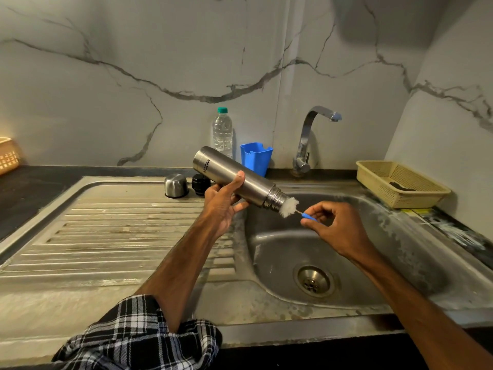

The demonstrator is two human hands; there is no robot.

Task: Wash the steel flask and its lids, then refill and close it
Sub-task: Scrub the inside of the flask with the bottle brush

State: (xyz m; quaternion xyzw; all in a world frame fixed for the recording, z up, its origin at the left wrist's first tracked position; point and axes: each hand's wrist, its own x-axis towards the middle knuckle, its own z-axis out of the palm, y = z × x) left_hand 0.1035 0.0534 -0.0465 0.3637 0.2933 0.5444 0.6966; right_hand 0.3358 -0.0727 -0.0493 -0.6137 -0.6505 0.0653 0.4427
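My left hand (222, 204) grips the steel flask (234, 173) around its middle, tilted with the open threaded mouth pointing down-right over the sink bowl (360, 263). A bottle brush (289, 206) with white bristles sticks out of the mouth. My right hand (336, 225) pinches its blue handle. The steel cup lid (176, 185) stands upside down on the drainboard, and the black inner stopper (200, 184) sits just right of it.
A plastic water bottle (222, 132) and a blue holder (256, 157) stand against the wall. The tap (309, 137) rises behind the bowl, no water running. A beige basket (400, 182) sits at the right. The ribbed drainboard (106, 231) lies to the left.
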